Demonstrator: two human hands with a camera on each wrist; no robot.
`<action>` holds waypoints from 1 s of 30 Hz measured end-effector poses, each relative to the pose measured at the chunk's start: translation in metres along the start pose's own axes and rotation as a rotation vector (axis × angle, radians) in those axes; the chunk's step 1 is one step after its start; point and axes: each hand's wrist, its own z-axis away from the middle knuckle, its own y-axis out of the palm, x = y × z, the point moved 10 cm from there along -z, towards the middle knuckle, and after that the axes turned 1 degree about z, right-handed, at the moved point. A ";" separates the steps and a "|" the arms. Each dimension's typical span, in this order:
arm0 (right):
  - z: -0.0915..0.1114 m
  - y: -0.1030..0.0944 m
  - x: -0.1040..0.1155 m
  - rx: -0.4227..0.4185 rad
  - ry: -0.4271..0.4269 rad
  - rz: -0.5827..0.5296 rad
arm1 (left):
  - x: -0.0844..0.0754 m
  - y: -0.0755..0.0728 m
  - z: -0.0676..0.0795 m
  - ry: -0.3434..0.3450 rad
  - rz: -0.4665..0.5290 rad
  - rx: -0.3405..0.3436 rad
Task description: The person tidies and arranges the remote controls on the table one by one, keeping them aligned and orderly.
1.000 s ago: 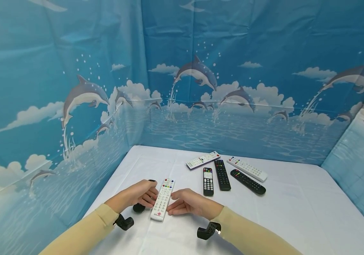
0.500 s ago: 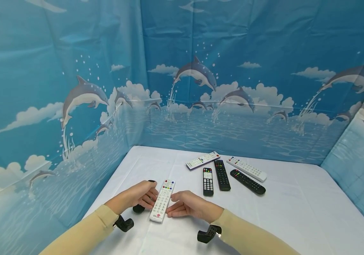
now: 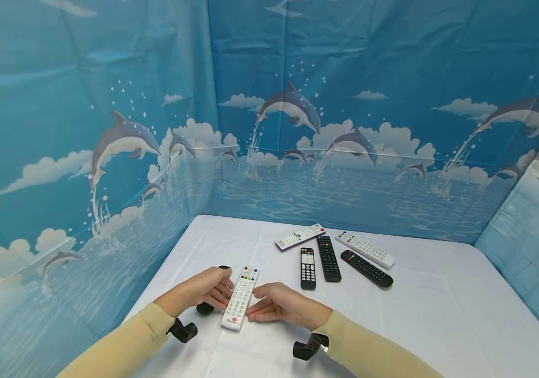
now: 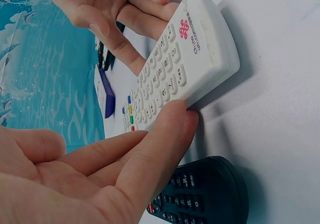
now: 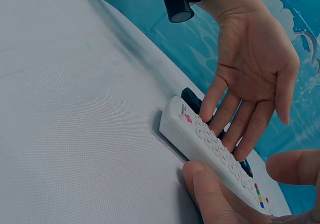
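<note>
A white remote control (image 3: 241, 298) with a pink logo lies face up on the white cloth, its coloured buttons at the far end. My left hand (image 3: 210, 287) is at its left edge, fingers fairly straight and fingertips against the side. Along the opposite edge, my right hand (image 3: 283, 304) has relaxed fingers touching or nearly touching the remote. The right wrist view shows the left palm (image 5: 255, 68) turned toward the remote, the thumb held away. A black remote (image 4: 205, 194) lies left of the white one, partly hidden by my left hand.
Farther back lie a small black remote with white buttons (image 3: 308, 269), a long black remote (image 3: 329, 259), a rounded black remote (image 3: 367, 269) and two white remotes, one tilted left (image 3: 300, 237) and one right (image 3: 366, 250). A dolphin-print curtain (image 3: 297, 173) encloses the table.
The white remote has shifted very slightly toward me between the hands since the first frame. Over the last half second, hands and remotes look the same.
</note>
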 end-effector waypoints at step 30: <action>0.014 -0.060 0.071 -0.116 -0.057 -0.073 | -0.072 -0.003 -0.046 0.074 0.113 0.014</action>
